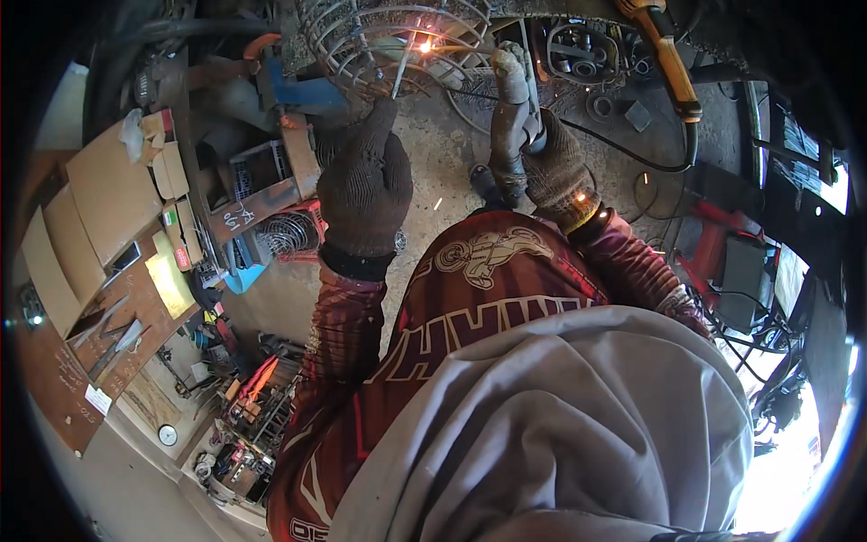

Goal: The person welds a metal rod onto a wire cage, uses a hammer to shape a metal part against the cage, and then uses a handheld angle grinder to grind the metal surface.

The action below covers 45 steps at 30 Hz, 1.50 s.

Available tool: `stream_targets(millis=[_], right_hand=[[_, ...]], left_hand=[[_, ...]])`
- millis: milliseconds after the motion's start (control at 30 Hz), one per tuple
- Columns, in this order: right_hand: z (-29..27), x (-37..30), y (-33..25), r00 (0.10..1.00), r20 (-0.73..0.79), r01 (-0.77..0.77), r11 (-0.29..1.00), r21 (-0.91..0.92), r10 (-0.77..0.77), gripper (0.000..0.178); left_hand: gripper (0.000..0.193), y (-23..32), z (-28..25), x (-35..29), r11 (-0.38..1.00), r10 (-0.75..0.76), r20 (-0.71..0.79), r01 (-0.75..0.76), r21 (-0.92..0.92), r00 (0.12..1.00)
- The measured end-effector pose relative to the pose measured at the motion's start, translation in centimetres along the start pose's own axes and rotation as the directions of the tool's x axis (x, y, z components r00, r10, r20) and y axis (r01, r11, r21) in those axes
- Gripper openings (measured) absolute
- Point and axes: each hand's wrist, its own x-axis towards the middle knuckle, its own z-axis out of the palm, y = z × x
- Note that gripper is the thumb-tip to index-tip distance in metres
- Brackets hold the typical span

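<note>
At the top, a round metal wire cage [361, 45] has a bright welding spark at its lower right part. My left hand [366, 181], in a dark knitted glove, is closed at the end of a thin metal rod [403, 70] that reaches up to the cage beside the spark. On the right, my right hand [558, 172], also gloved, is wrapped round a worn, grey-brown welding electrode holder [510, 117]. From its head a thin electrode seems to run left to the spark. Small sparks fly near my right wrist.
A yellow angle grinder [664, 54] hangs at the upper right, its cord looping down. Left of me stand a metal rack [257, 203] and cardboard boxes [113, 194] on a brown board. A tray of metal rings [582, 54] sits behind the holder. Red-and-black equipment [722, 262] stands right.
</note>
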Motion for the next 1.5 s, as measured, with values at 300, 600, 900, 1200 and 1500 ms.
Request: stream_targets(millis=[300, 600, 900, 1200, 1500], right_hand=[[0.9, -0.5, 2.1, 0.994, -0.104, -0.027, 1.000, -0.011, 0.025, 0.051], [1.2, -0.4, 2.1, 0.990, -0.137, -0.042, 0.999, -0.015, 0.040, 0.054], [2.3, 0.2, 6.6, 0.995, 0.097, -0.034, 0.992, 0.122, 0.022, 0.028], [2.1, 0.4, 5.7, 0.978, 0.139, -0.152, 0.987, -0.050, 0.157, 0.039], [1.5, 0.5, 1.8, 1.000, 0.004, 0.002, 1.000, -0.032, -0.001, 0.040]], left_hand=[[0.037, 1.0, -0.7, 0.3, 0.993, -0.065, 0.095, 0.056, 0.100, 0.993], [0.036, 1.4, -0.8, 0.4, 0.990, -0.108, 0.125, 0.095, 0.105, 0.986], [0.021, -1.0, 0.5, -0.5, 0.936, 0.086, 0.075, -0.055, -0.349, 0.993], [0.014, 0.8, -0.5, 0.1, 0.984, 0.106, 0.014, -0.107, 0.139, 0.994], [0.011, 0.8, -1.5, 0.0, 0.999, 0.043, 0.049, -0.045, 0.031, 0.998]])
